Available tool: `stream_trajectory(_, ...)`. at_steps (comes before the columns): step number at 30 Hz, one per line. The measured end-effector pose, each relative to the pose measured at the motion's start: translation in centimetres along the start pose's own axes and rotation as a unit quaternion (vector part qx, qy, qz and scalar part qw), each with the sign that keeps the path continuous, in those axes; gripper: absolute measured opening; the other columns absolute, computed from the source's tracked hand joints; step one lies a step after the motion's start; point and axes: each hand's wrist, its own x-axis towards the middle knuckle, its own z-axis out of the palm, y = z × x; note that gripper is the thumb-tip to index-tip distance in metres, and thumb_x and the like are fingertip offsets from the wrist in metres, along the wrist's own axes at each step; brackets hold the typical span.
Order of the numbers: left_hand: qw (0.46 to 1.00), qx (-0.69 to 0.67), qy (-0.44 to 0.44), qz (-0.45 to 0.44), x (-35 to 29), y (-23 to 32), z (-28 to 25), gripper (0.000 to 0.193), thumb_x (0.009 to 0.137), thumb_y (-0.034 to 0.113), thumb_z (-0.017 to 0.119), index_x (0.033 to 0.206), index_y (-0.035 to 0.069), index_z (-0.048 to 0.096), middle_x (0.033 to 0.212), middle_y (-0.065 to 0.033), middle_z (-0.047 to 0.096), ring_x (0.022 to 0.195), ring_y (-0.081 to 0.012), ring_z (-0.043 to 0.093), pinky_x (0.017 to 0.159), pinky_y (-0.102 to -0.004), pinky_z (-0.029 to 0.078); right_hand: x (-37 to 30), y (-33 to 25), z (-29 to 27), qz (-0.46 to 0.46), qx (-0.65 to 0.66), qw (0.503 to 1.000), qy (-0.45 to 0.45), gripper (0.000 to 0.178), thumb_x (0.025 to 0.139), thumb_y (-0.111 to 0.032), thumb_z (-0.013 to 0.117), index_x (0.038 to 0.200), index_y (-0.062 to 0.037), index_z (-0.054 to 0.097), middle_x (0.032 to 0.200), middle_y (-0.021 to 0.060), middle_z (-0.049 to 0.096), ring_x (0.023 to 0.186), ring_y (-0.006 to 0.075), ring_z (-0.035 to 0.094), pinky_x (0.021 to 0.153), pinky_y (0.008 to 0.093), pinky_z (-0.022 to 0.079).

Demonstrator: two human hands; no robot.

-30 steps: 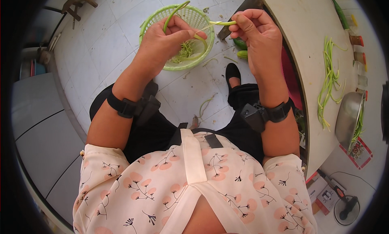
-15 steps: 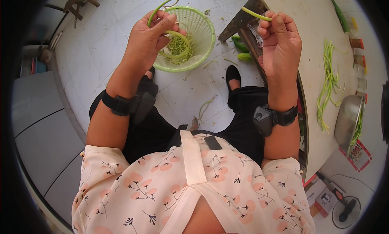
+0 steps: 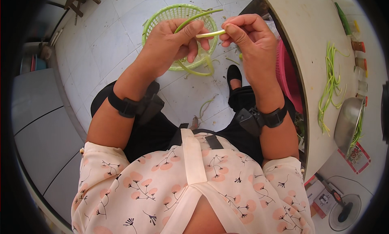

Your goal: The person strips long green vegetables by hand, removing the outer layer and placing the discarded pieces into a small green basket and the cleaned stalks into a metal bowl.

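Note:
My left hand (image 3: 172, 41) is closed around a green garlic scape (image 3: 198, 17), whose darker end points right and whose lower part curls below the fingers. Between both hands runs a pale stem end (image 3: 212, 33). Its right tip is pinched by the thumb and fingers of my right hand (image 3: 251, 41). Whether this pale piece and the curled scape are one stem, I cannot tell. Both hands are raised over the floor; beneath the left one stands a light green plastic basket (image 3: 178, 9), its contents mostly hidden.
On the table (image 3: 312, 43) at right lie several garlic scapes (image 3: 330, 80), beside a metal bowl (image 3: 346, 122) holding more greens. Spice jars (image 3: 360, 63) line its far side. A pink basket (image 3: 285, 71) sits under the table edge. Stem scraps (image 3: 204, 106) dot the tiled floor.
My right hand has moved left and my left hand right, so the hands are now close together. The pale stem now spans between them. The pink basket has come into view.

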Motion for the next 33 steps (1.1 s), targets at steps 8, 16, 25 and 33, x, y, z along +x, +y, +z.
stream_trajectory(8, 0.994, 0.089, 0.052, 0.023, -0.1, -0.2, 0.1, 0.018, 0.097, 0.017, 0.061, 0.099, 0.000, 0.066, 0.075, -0.0022, 0.063, 0.053, -0.0056, 0.049, 0.051, -0.0179, 0.039, -0.1, 0.3, -0.4, 0.006, -0.046, 0.999, 0.001, 0.011, 0.092, -0.006, 0.066, 0.100, 0.0012, 0.064, 0.088, 0.0057, 0.066, 0.075, 0.0101, 0.063, 0.067, 0.0224, 0.053)
stream_trajectory(16, 0.997, 0.033, 0.050, 0.037, 0.1, -0.3, 0.2, 0.018, 0.097, 0.013, 0.060, 0.106, -0.002, 0.065, 0.083, -0.0055, 0.068, 0.059, -0.0061, 0.054, 0.056, -0.0174, 0.044, 0.1, 0.5, -0.4, 0.007, -0.046, 0.998, 0.043, 0.009, 0.091, -0.007, 0.067, 0.096, 0.0009, 0.066, 0.083, 0.0022, 0.066, 0.071, 0.0077, 0.062, 0.063, 0.0212, 0.051)
stream_trajectory(25, 0.991, -0.019, 0.116, 0.066, 1.2, -1.1, -1.6, 0.018, 0.098, 0.016, 0.058, 0.104, 0.001, 0.065, 0.079, -0.0015, 0.063, 0.055, -0.0038, 0.043, 0.051, -0.0163, 0.035, -0.1, -1.7, -0.9, -0.026, -0.033, 0.998, 0.048, 0.010, 0.089, -0.004, 0.068, 0.096, 0.0031, 0.066, 0.080, 0.0062, 0.067, 0.070, 0.0102, 0.062, 0.063, 0.0226, 0.052)
stream_trajectory(33, 0.997, -0.003, 0.078, -0.004, 0.6, -0.7, -0.8, 0.034, 0.101, 0.030, 0.043, 0.097, 0.003, 0.063, 0.070, 0.0024, 0.051, 0.054, -0.0040, 0.035, 0.048, -0.0184, 0.026, -2.5, -3.9, 1.3, 0.007, 0.287, 0.921, -0.264, 0.006, 0.084, 0.005, 0.068, 0.090, 0.0046, 0.067, 0.088, 0.0146, 0.064, 0.073, 0.0181, 0.064, 0.064, 0.0265, 0.052)
